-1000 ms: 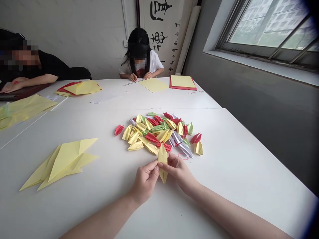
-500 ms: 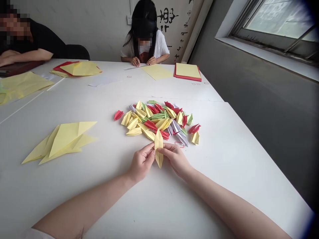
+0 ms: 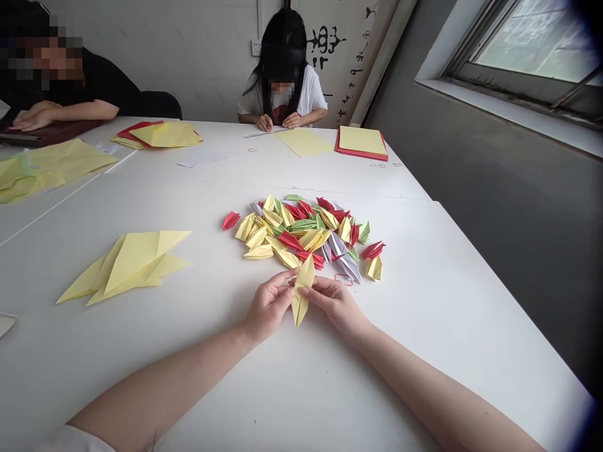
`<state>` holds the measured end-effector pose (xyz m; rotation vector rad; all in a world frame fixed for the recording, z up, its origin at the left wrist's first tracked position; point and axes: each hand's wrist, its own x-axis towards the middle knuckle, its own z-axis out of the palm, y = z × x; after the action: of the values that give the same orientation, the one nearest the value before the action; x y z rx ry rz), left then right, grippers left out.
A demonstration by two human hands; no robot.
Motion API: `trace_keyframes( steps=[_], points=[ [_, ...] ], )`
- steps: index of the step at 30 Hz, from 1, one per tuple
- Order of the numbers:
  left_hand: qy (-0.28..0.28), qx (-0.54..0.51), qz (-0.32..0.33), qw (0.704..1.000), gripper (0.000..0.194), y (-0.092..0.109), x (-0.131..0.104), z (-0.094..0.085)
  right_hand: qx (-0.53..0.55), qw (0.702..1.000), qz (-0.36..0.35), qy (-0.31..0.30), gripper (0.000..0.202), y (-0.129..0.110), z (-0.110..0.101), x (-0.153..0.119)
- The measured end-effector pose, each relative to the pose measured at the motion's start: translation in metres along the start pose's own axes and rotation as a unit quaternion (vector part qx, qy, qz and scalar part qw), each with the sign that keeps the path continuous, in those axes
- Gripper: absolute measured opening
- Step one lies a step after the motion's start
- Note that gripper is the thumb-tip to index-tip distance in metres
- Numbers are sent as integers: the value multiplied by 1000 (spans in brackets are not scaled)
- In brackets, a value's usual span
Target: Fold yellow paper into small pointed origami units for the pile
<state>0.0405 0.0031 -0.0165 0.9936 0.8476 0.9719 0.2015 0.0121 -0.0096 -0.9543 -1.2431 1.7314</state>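
A folded yellow paper piece (image 3: 304, 290), narrow and pointed at both ends, is held above the table's near part. My left hand (image 3: 271, 306) pinches its left edge, and my right hand (image 3: 335, 306) pinches its right edge, with the thumb on its front. Just beyond the hands lies a pile of small folded papers (image 3: 301, 229) in red, yellow, green and pale purple. To the left rest several larger partly folded yellow sheets (image 3: 136, 263), overlapping each other.
Across the white table (image 3: 226, 389), a person (image 3: 308, 94) bends over a yellow sheet (image 3: 304, 142). Yellow and red square sheets (image 3: 362, 140) are stacked nearby. More coloured sheets (image 3: 164, 134) and another person's arm (image 3: 75, 112) are at the far left.
The held yellow paper has tilted, its top leaning to the right. Both hands keep their grip on it. The whole view has shifted slightly, with the table's contents lying further right.
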Motion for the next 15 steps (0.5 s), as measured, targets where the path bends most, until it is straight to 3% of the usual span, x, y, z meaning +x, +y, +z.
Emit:
trace_keyframes(
  steps=[15],
  points=[
    [-8, -39, -33, 999, 46, 5, -1, -2, -19, 999, 21, -27, 33, 1, -7, -1]
  ],
)
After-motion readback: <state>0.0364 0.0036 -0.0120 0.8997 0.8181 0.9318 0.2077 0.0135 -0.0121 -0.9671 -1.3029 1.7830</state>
